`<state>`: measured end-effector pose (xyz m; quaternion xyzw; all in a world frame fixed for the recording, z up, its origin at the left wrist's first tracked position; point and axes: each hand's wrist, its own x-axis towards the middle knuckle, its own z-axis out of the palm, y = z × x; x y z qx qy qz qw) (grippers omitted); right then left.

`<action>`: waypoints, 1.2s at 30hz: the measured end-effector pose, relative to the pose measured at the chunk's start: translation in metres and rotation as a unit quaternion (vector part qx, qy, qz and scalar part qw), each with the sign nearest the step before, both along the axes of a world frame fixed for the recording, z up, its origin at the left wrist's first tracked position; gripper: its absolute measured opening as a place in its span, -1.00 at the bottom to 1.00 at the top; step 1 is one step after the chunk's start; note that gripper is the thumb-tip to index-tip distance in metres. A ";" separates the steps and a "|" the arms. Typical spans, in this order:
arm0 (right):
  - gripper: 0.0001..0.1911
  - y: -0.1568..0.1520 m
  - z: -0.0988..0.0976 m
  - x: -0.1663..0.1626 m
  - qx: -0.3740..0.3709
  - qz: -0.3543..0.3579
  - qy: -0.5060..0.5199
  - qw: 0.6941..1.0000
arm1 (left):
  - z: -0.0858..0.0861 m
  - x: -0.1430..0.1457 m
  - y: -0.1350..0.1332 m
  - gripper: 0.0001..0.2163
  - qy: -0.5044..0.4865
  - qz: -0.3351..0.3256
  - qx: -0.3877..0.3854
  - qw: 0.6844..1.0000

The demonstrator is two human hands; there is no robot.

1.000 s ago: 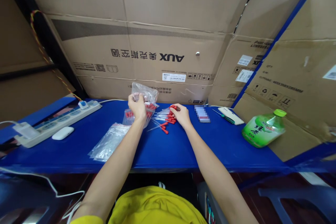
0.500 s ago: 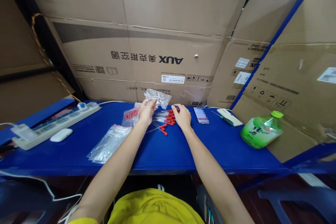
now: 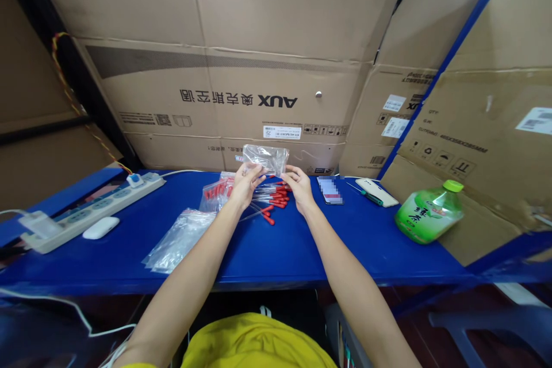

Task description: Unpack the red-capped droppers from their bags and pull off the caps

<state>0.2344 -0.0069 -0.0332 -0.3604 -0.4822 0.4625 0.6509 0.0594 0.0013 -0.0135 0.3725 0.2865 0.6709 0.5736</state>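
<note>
A clear plastic bag (image 3: 266,157) is held up between my two hands, above the back of the blue table. My left hand (image 3: 246,184) pinches its lower left corner, and my right hand (image 3: 299,186) grips the lower right corner. Beneath them lies a loose pile of red-handled screwdrivers (image 3: 276,201), their thin shafts pointing left. Left of my left hand rests a clear bag with red-handled pieces inside (image 3: 213,191). Closer to me is a stack of flat clear bags (image 3: 179,241).
A white power strip (image 3: 99,207) and a white earbud case (image 3: 100,227) are on the left. To the right lie a phone (image 3: 330,190), a green screwdriver (image 3: 371,198), a white phone-like object (image 3: 379,192) and a green drink bottle (image 3: 429,213). Cardboard (image 3: 233,75) walls the back.
My right hand has risen from beside the red handles to the bag's right corner. The bag is now stretched out wider between both hands.
</note>
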 end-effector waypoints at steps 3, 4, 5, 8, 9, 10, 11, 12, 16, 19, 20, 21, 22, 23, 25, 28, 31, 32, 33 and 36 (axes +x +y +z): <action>-0.43 0.002 0.000 0.001 0.040 -0.045 0.005 0.998 | 0.000 -0.005 0.004 -0.54 0.006 0.031 0.004 1.000; -0.45 0.002 0.000 0.001 0.056 -0.061 -0.001 0.997 | -0.001 -0.007 0.006 -0.55 0.020 0.041 0.002 0.999; -0.46 0.002 0.001 0.000 0.071 -0.074 -0.008 0.995 | -0.002 -0.009 0.008 -0.56 0.041 0.050 -0.002 0.998; -0.54 0.002 0.002 -0.001 0.093 -0.085 -0.019 0.992 | -0.004 -0.014 0.011 -0.59 0.124 0.138 -0.009 0.983; -0.57 0.001 0.003 -0.001 0.093 -0.081 -0.018 0.992 | -0.003 -0.016 0.011 -0.59 0.160 0.193 0.004 0.968; -0.61 0.001 0.003 0.000 0.092 -0.072 -0.017 0.993 | -0.002 -0.018 0.010 -0.59 0.203 0.250 0.029 0.946; -0.64 0.000 0.004 0.000 0.088 -0.062 -0.017 0.994 | 0.000 -0.020 0.009 -0.59 0.255 0.296 0.064 0.919; -0.66 -0.001 0.005 0.000 0.084 -0.049 -0.017 0.995 | 0.003 -0.021 0.006 -0.61 0.311 0.322 0.104 0.888; -0.67 -0.006 0.010 -0.003 0.069 0.020 -0.008 0.997 | 0.021 -0.022 -0.007 -0.67 0.447 0.245 0.202 0.836; -0.64 -0.012 0.014 -0.006 0.067 0.057 -0.004 0.996 | 0.029 -0.019 -0.013 -0.66 0.434 0.159 0.194 0.865; -0.63 -0.013 0.015 -0.007 0.068 0.064 -0.003 0.996 | 0.031 -0.018 -0.013 -0.67 0.428 0.145 0.188 0.872; -0.62 -0.014 0.016 -0.008 0.067 0.070 -0.001 0.995 | 0.031 -0.017 -0.013 -0.68 0.418 0.137 0.181 0.880; -0.61 -0.015 0.016 -0.008 0.066 0.074 0.001 0.995 | 0.031 -0.017 -0.013 -0.68 0.403 0.131 0.172 0.889; -0.60 -0.015 0.017 -0.008 0.065 0.077 0.002 0.995 | 0.030 -0.018 -0.012 -0.67 0.383 0.120 0.159 0.902; -0.59 -0.015 0.016 -0.008 0.065 0.073 0.002 0.995 | 0.029 -0.019 -0.009 -0.62 0.336 0.089 0.131 0.929; -0.60 -0.013 0.014 -0.007 0.070 0.058 0.000 0.996 | 0.028 -0.021 -0.006 -0.62 0.293 0.073 0.110 0.947; -0.59 -0.013 0.012 -0.006 0.066 0.062 -0.007 0.996 | 0.028 -0.022 -0.005 -0.67 0.285 0.098 0.114 0.947; -0.59 -0.013 0.013 -0.006 0.059 0.069 -0.013 0.996 | 0.028 -0.023 -0.005 -0.67 0.288 0.099 0.116 0.945; -0.60 -0.014 0.013 -0.006 0.052 0.075 -0.023 0.996 | 0.028 -0.023 -0.006 -0.68 0.294 0.093 0.119 0.944; -0.64 -0.016 0.015 -0.007 0.045 0.080 -0.072 0.993 | 0.028 -0.021 -0.010 -0.71 0.322 0.043 0.136 0.936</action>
